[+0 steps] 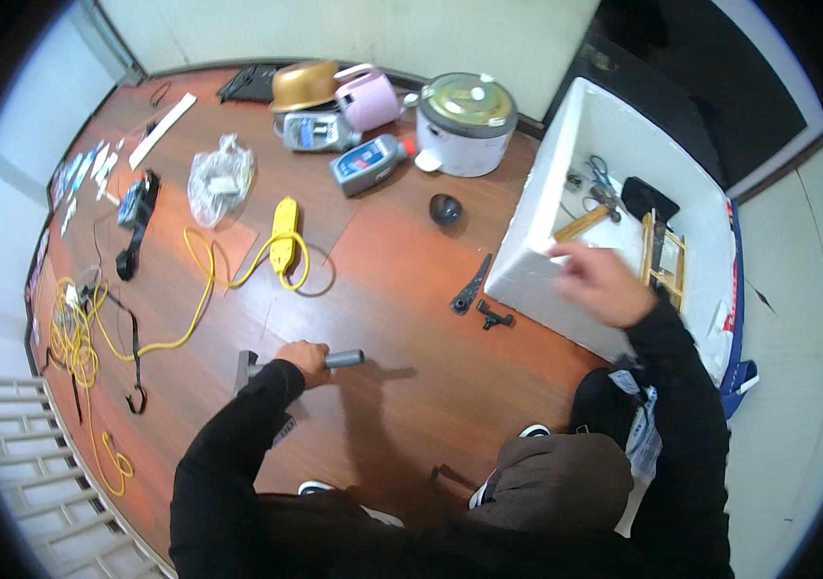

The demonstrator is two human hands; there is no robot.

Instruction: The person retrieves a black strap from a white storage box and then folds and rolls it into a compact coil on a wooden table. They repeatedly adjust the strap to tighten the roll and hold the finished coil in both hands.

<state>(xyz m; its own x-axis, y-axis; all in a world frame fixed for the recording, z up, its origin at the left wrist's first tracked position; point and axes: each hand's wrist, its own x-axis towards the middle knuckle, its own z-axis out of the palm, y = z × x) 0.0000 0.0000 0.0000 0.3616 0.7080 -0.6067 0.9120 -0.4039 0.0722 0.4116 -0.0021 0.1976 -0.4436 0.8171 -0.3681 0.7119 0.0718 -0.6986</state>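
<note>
My left hand [304, 363] is closed around a grey-handled hammer [345, 359], held low over the wooden floor. Its handle sticks out to the right of my fist, and the grey head shows on the left, partly behind my sleeve. My right hand [607, 287] is over the near left rim of a white foam box [530, 222], fingers bent and blurred by motion. Inside the box, close to that hand, lies a wooden-handled hammer [582, 224]. Blue-handled scissors [601, 172], a black pouch [650, 200] and a yellowish wooden frame [674, 261] are also in there.
Beside the box lie a flat black tool [470, 287] and a small black clamp-like part [494, 316]. Farther back are a rice cooker [466, 145], bottles [370, 165] and a dark bowl [445, 209]. A yellow power strip [283, 236] trails its cord leftward. A white railing [35, 444] stands lower left.
</note>
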